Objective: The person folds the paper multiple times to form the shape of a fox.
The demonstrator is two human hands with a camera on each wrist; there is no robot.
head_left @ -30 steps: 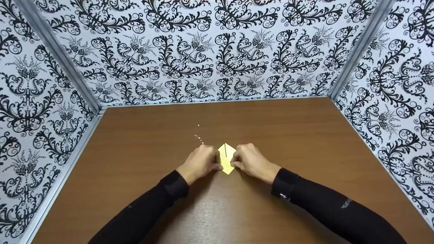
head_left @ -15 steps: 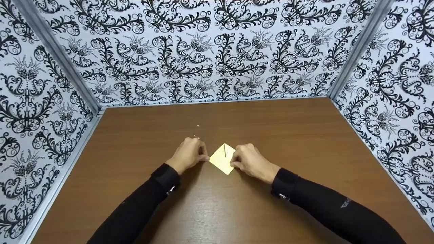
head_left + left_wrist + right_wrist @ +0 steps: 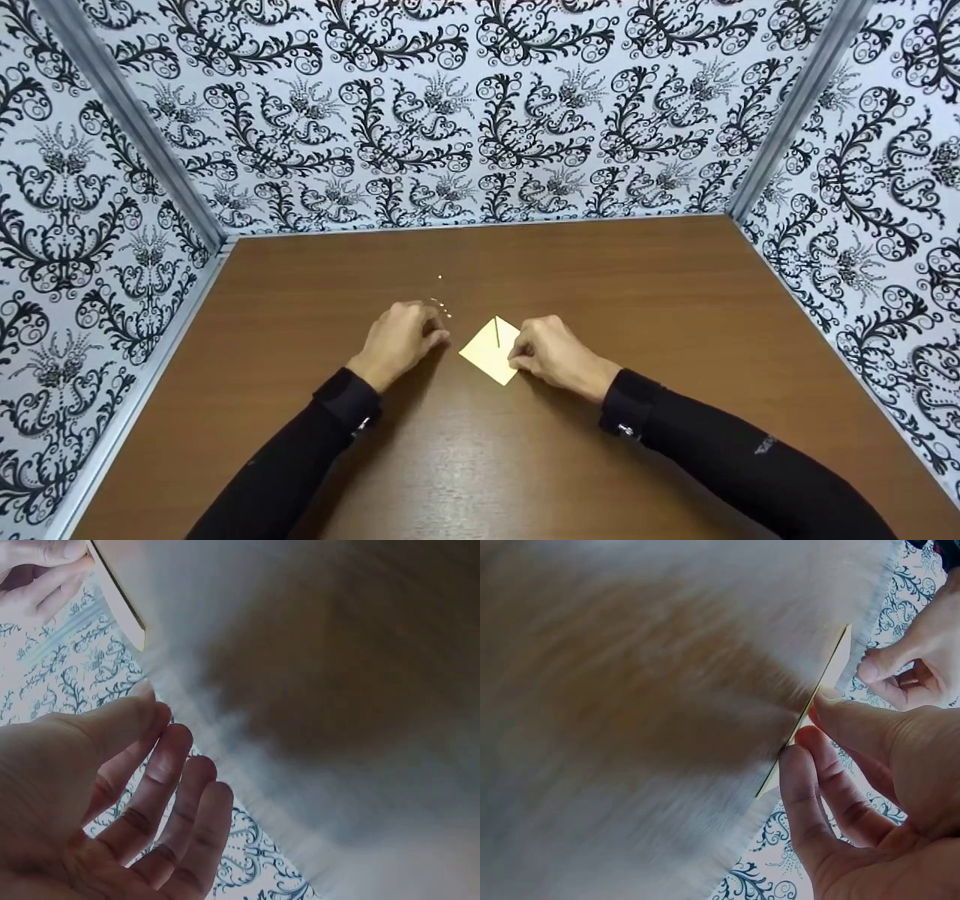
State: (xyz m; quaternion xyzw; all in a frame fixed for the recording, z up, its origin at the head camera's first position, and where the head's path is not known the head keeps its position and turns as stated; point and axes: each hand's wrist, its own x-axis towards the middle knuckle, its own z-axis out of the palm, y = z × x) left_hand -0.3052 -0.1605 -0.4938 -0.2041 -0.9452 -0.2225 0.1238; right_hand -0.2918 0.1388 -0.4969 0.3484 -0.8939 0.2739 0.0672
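Observation:
A small folded yellow paper (image 3: 486, 354) lies on the brown table, one corner toward the person. A dark slit or line runs down from its far corner. Thumb and fingers of my right hand (image 3: 556, 355) pinch its right side, hiding that corner; the right wrist view shows the paper (image 3: 838, 666) edge-on between the fingertips. Just left of the paper, my left hand (image 3: 399, 341) hovers with nothing in it. Its fingers are relaxed and slightly bent in the left wrist view, apart from the paper (image 3: 124, 606).
Several tiny white specks (image 3: 442, 306) dot the brown table (image 3: 615, 270) just beyond the left hand. Walls with a black and white scroll pattern (image 3: 480, 112) enclose the table at the back and both sides, with grey metal posts (image 3: 795, 112) at the corners.
My left hand has let go of the paper's left side and moved away to the left, uncovering that corner. The right hand stays in place on the paper.

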